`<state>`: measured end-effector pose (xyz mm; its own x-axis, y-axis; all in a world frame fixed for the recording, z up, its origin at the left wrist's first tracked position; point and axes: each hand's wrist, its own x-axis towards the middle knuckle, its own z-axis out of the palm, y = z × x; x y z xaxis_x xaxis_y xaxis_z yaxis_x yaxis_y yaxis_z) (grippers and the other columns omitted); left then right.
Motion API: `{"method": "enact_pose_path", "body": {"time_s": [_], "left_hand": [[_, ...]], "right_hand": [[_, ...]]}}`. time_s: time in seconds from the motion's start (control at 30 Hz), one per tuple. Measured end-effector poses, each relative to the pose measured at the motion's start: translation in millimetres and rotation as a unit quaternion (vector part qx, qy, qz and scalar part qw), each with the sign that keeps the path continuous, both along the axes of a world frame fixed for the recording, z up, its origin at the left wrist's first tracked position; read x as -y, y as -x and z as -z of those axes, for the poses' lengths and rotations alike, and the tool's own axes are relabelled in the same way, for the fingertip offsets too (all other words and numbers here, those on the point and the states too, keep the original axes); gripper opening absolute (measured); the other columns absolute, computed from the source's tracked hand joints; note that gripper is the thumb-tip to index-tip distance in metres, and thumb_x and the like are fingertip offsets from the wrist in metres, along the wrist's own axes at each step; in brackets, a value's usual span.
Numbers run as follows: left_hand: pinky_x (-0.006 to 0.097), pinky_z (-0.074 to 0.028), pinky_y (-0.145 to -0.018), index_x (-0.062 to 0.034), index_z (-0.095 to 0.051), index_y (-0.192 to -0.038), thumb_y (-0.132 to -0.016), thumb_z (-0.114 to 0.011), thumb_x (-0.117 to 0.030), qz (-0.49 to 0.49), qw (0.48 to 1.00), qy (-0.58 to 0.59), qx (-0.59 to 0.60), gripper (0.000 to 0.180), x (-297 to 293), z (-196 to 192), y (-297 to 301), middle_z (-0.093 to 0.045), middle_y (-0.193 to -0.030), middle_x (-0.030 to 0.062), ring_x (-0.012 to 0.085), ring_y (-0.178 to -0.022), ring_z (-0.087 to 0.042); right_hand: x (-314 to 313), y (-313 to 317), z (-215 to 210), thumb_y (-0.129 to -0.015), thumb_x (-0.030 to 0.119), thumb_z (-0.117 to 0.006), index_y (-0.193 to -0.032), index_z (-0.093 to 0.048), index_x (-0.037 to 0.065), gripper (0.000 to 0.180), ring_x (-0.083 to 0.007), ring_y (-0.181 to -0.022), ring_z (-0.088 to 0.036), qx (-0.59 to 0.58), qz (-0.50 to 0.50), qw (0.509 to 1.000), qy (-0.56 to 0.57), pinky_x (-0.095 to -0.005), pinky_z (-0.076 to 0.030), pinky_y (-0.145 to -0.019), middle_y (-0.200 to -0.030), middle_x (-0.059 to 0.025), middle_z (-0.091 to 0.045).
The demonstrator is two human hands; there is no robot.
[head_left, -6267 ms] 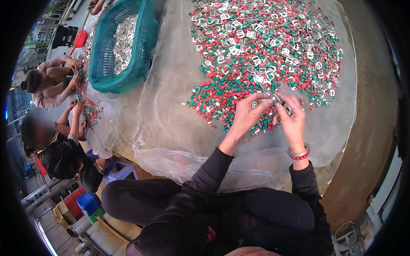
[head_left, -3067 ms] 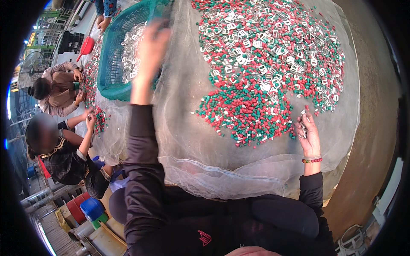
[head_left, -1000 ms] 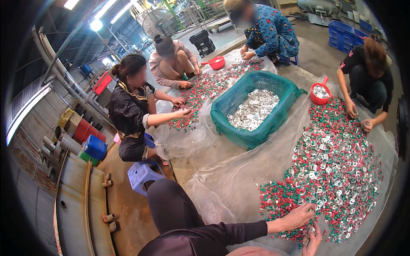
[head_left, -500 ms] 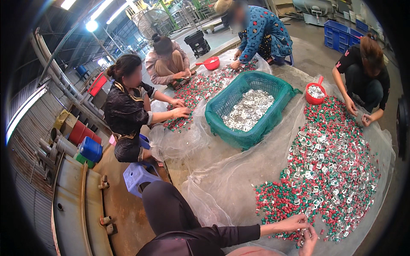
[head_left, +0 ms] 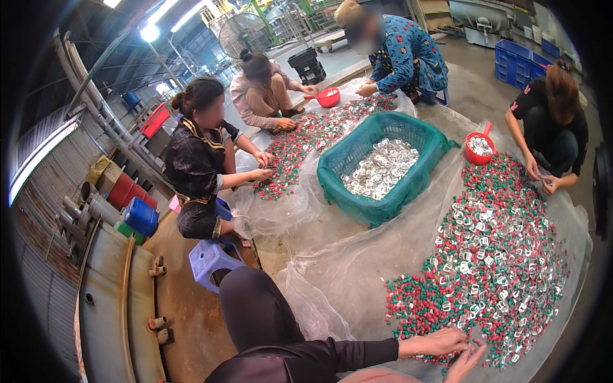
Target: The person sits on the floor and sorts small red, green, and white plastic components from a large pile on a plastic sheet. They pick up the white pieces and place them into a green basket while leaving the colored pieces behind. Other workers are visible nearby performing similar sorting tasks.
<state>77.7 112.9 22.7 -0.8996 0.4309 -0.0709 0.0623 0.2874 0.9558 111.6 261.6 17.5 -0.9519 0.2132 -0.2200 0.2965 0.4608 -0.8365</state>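
Observation:
A wide pile of small red, green and silver parts (head_left: pixel 491 268) lies on a clear plastic sheet (head_left: pixel 357 274) on the floor. My left hand (head_left: pixel 444 341) reaches in on a black sleeve and rests its fingertips on the pile's near edge. My right hand (head_left: pixel 469 359) is just beside it, fingers curled toward the left hand among the parts. Both hands are small at the picture's lower rim, and whether they pinch a part is unclear. A green mesh basket (head_left: pixel 341 167) holding silver metal pieces stands further away.
Several people squat around the sheets sorting parts, one at the far right by a red scoop bowl (head_left: pixel 479 148). A second red bowl (head_left: pixel 327 97), a blue stool (head_left: pixel 209 258), coloured drums (head_left: pixel 137 216), blue crates (head_left: pixel 517 57), a fan (head_left: pixel 239 32) and a rusty metal frame (head_left: pixel 121 306) surround the area.
My left hand reached out to the green basket, then came back. The view has lifted from the pile to the whole area; both hands now meet at the pile's near edge.

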Motion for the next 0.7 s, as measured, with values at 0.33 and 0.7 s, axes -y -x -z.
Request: {"method": "enact_pose_path", "body": {"time_s": [0.33, 0.7], "left_hand": [[0.039, -0.036, -0.059, 0.0065, -0.048, -0.079, -0.098, -0.043, -0.031, 0.014, 0.984, -0.166, 0.069, 0.042, -8, 21, 0, -0.043, -0.064, 0.0121, 0.0180, -0.061, -0.043], [0.039, -0.040, -0.070, 0.0016, -0.047, -0.095, -0.090, -0.053, -0.033, 0.010, 0.977, -0.206, 0.044, 0.036, -17, 29, -20, -0.047, -0.090, 0.0139, 0.0255, -0.082, -0.048]], "right_hand": [[37, -6, -107, -0.098, 0.023, -0.043, -0.130, -0.039, -0.002, 0.040, -0.0370, -0.108, -0.051, -0.022, -0.066, 0.997, -0.020, -0.0439, -0.041, -0.094, -0.119, -0.0284, -0.049], [21, 0, -44, -0.098, 0.017, -0.045, -0.113, -0.054, -0.003, 0.026, -0.0130, -0.084, -0.059, -0.276, -0.060, 0.944, -0.168, -0.0229, -0.047, -0.067, -0.101, -0.0081, -0.062]]}}
